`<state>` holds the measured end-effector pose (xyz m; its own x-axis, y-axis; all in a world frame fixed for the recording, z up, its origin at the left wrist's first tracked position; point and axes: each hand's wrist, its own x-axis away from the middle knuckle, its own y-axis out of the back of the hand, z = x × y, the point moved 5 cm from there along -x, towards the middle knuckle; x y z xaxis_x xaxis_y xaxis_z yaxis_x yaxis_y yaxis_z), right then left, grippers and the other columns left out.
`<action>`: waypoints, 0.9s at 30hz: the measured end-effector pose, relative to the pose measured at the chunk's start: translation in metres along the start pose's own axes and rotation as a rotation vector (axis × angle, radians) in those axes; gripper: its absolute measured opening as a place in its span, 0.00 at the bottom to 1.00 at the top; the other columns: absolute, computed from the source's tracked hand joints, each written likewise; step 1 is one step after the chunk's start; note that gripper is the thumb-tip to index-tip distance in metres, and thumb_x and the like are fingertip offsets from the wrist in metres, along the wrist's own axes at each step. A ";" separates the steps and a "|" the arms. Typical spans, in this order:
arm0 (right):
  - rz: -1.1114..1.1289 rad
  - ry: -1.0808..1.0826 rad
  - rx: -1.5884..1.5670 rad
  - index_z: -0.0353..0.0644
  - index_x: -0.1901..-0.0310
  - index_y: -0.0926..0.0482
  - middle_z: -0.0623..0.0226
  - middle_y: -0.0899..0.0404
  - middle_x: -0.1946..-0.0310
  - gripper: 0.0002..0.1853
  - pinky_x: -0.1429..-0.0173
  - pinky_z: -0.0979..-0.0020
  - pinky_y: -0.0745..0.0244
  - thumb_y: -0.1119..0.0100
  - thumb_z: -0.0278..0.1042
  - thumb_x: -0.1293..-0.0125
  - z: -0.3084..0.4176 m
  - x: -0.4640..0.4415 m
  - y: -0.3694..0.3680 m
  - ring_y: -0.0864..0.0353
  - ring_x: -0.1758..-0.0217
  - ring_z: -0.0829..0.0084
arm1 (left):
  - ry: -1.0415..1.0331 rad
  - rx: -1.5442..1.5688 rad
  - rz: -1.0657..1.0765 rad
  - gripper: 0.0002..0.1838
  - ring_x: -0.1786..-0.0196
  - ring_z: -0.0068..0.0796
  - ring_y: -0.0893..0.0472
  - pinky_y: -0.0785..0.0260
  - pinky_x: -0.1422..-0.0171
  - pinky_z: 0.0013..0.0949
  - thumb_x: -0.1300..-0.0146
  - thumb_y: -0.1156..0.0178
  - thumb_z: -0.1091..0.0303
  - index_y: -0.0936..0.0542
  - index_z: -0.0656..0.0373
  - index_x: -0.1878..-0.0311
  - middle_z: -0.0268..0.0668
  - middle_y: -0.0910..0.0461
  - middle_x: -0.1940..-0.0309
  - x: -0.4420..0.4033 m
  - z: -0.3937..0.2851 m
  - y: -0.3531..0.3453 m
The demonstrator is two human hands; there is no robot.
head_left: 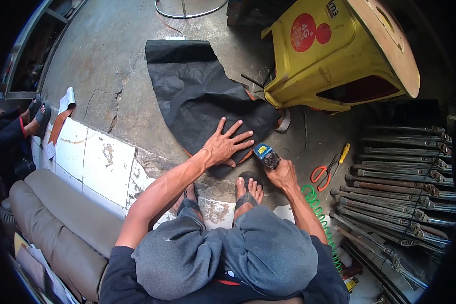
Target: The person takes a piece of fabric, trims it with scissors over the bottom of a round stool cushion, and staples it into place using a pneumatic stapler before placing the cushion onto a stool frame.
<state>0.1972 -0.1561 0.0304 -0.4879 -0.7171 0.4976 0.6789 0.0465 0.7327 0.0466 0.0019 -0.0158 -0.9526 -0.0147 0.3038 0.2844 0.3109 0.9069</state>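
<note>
A black sheet of fabric or vinyl (190, 86) lies spread on the floor before my feet, with bits of orange showing along its edges. My left hand (223, 147) presses flat on its near part, fingers spread. Close by on the right, my right hand (282, 172) is wrapped around an air staple gun (266, 154) with a blue and yellow top. Its nose is at the sheet's right edge; whether it touches is hidden. A green coiled hose (316, 207) runs beside my right forearm. What lies under the sheet cannot be seen.
On the right are orange-handled scissors (325, 172), a yellow-handled screwdriver (343, 153) and several metal bars (400, 185). A yellow plastic stool (309, 66) lies tipped beyond the sheet. Left are a brown padded seat (61, 223), a material strip (61, 121) and another person's foot (38, 119).
</note>
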 end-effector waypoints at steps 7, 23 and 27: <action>0.002 -0.015 -0.061 0.48 0.44 0.15 0.41 0.14 0.63 0.23 0.48 0.46 0.19 0.32 0.43 0.42 -0.007 0.004 -0.007 0.15 0.54 0.38 | -0.164 -0.008 -0.091 0.40 0.13 0.52 0.59 0.65 0.21 0.83 0.40 0.35 0.33 0.34 0.19 0.24 0.32 0.53 0.14 0.015 0.008 -0.013; -0.070 0.015 -0.046 0.36 0.57 0.14 0.41 0.15 0.67 0.17 0.55 0.50 0.19 0.32 0.40 0.43 0.007 0.022 -0.020 0.12 0.59 0.41 | -0.259 -0.017 -0.155 0.31 0.14 0.47 0.53 0.63 0.21 0.85 0.36 0.37 0.38 0.28 0.17 0.29 0.30 0.48 0.16 0.023 0.009 -0.017; -0.015 -0.058 -0.125 0.34 0.60 0.14 0.42 0.14 0.69 0.17 0.56 0.53 0.18 0.32 0.41 0.43 0.009 0.027 -0.023 0.11 0.59 0.44 | -0.253 0.006 -0.155 0.28 0.14 0.46 0.51 0.63 0.21 0.84 0.35 0.37 0.39 0.26 0.17 0.30 0.29 0.44 0.18 0.024 0.012 -0.016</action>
<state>0.1632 -0.1706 0.0311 -0.5272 -0.6756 0.5155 0.7323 -0.0534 0.6789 0.0177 0.0075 -0.0266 -0.9815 0.1749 0.0785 0.1334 0.3290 0.9349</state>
